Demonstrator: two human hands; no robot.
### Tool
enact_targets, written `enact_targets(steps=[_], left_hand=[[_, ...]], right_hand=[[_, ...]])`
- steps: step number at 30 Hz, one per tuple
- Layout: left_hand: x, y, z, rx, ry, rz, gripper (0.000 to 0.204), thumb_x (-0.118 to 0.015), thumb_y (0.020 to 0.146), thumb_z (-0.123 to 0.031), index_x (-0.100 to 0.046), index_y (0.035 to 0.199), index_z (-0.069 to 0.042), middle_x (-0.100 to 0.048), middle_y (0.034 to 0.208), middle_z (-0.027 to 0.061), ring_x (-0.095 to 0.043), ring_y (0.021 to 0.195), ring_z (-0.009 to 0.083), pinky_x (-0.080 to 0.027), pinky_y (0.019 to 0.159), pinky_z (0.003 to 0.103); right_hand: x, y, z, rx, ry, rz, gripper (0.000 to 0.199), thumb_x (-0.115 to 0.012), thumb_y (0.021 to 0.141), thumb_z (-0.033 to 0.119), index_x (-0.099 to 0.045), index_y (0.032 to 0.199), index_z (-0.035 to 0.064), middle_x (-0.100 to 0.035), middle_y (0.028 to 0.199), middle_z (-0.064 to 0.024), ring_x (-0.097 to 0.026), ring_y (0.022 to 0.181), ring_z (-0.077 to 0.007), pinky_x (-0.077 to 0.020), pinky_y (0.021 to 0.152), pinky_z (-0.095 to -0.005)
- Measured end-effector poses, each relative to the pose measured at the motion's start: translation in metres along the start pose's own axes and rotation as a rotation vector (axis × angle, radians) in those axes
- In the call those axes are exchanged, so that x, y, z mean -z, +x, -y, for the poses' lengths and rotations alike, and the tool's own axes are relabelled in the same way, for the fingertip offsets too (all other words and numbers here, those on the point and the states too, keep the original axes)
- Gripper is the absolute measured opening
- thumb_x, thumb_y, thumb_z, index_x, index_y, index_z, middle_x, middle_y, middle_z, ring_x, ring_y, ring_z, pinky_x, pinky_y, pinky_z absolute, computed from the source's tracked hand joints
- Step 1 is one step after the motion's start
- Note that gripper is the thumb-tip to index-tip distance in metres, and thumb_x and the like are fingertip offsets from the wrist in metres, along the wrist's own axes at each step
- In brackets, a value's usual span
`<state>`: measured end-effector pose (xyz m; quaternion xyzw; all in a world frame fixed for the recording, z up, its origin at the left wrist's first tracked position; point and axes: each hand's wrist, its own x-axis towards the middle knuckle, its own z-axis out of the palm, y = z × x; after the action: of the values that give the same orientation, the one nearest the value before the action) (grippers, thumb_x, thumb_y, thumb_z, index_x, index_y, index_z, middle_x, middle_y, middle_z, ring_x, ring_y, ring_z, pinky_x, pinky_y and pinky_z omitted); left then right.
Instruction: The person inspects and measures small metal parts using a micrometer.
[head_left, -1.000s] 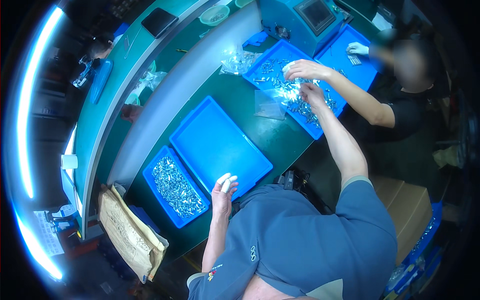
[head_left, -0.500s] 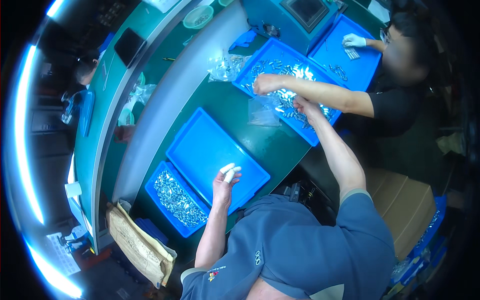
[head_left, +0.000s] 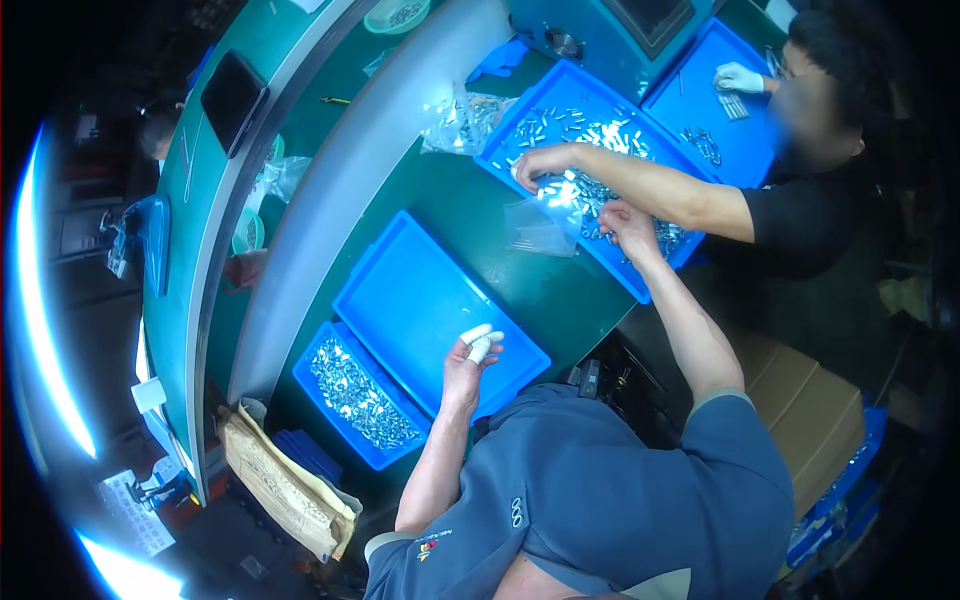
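My left hand (head_left: 470, 368) is over the near part of a wide blue tray (head_left: 400, 280), white finger covers on two of its digits. Those fingertips are drawn together; anything between them is too small to make out. My right hand (head_left: 630, 230) reaches into a farther blue tray of small shiny metal parts (head_left: 575, 120). Its fingers are curled in among the parts, and what they grip is hidden. A co-worker's bare hand (head_left: 543, 165) works in the same tray, to the left of mine.
A narrow blue tray heaped with small metal parts (head_left: 360, 395) stands left of the wide one. Clear plastic bags (head_left: 540, 228) lie beside the parts tray. The co-worker's gloved hand (head_left: 738, 78) is over another blue tray. A grey curved divider (head_left: 330, 170) borders the green table.
My left hand has moved slightly right and stays over the wide tray. My right hand remains among the metal parts. The whole view has shifted a little.
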<state>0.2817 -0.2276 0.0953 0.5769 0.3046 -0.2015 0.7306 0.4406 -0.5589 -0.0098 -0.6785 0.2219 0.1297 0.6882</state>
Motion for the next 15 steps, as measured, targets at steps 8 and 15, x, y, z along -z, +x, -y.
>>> enact_targets(steps=[8,15], left_hand=[[0.006,0.003,0.015,0.008,0.020,0.048,0.030,-0.060,0.098,-0.017,-0.061,0.125,-0.005,-0.070,0.114,0.0091,-0.065,0.096,0.0157,-0.052,0.083,0.031],[0.027,-0.015,0.023,-0.055,-0.068,-0.009,0.031,-0.059,0.099,-0.018,-0.060,0.127,-0.004,-0.070,0.113,0.0085,-0.064,0.096,0.0148,-0.051,0.082,0.029]], right_hand=[[0.012,0.028,-0.037,0.146,-0.226,-0.085,0.028,-0.065,0.092,0.015,-0.065,0.114,-0.0021,-0.068,0.099,-0.0091,-0.064,0.086,-0.0151,-0.0524,0.072,-0.0278],[0.003,0.026,-0.030,0.370,-0.577,-0.131,0.024,-0.070,0.085,0.013,-0.067,0.104,-0.0015,-0.064,0.080,-0.0053,-0.058,0.074,-0.0127,-0.0479,0.067,-0.0303]])
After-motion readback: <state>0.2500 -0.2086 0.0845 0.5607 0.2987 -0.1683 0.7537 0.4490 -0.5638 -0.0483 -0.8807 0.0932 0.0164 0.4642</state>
